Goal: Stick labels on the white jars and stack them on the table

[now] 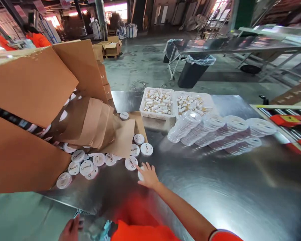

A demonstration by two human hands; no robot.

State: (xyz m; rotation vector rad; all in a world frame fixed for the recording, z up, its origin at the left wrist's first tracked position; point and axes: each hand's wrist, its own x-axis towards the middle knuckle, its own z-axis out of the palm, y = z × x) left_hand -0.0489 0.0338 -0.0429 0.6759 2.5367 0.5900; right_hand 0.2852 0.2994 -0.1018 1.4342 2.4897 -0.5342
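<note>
My right hand (148, 176) reaches over the steel table with its fingers spread. A round white lid (140, 174) lies partly hidden under its fingertips, and a printed "beauty" lid (131, 163) is just beyond them. Several more such lids (86, 167) spill from a tipped cardboard box (27, 154) onto the table. Low at the left, past the table's edge, my left hand (70, 230) has its fingers curled. A small greyish thing shows beside those fingers, too unclear to name.
Brown cardboard sheets (122, 137) stick out of the box mouth. Two white baskets (157, 116) of small white-and-gold pieces stand at the back. Stacks of clear round plastic pieces (214, 129) lean in rows at the right, near a roller conveyor (297, 124).
</note>
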